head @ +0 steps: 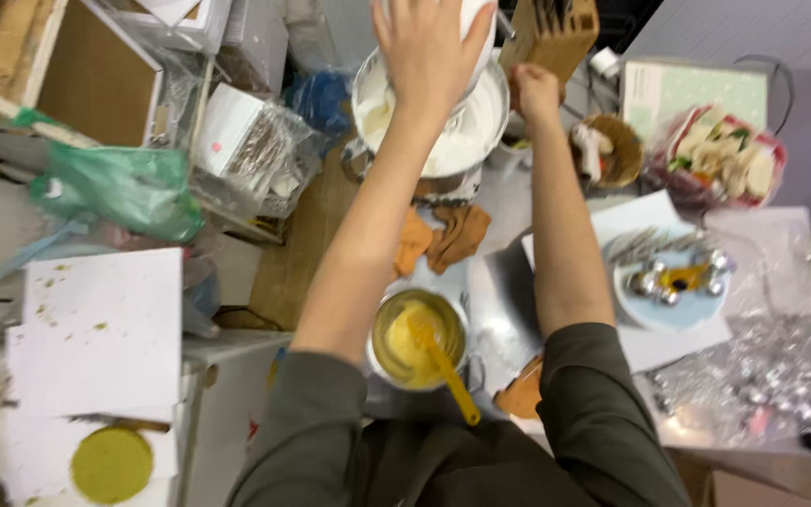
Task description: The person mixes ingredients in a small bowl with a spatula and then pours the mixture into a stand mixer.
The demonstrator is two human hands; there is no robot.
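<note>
My left hand (427,45) reaches far forward and rests on the white head of a stand mixer, above its metal bowl (481,131) of white cream. My right hand (537,91) is stretched out beside the bowl's right rim, fingers curled near a wooden knife block (556,33); what it grips is hidden. Close to my body stands a small metal pot (387,361) of yellow cream with a yellow spatula (443,361) leaning in it.
A pale blue cake (673,296) with silver balls sits on white paper at right. Orange cloths (448,235) lie below the mixer. White sheets (100,329) and a green round disc (112,464) are at left. Boxes and bags crowd the far left.
</note>
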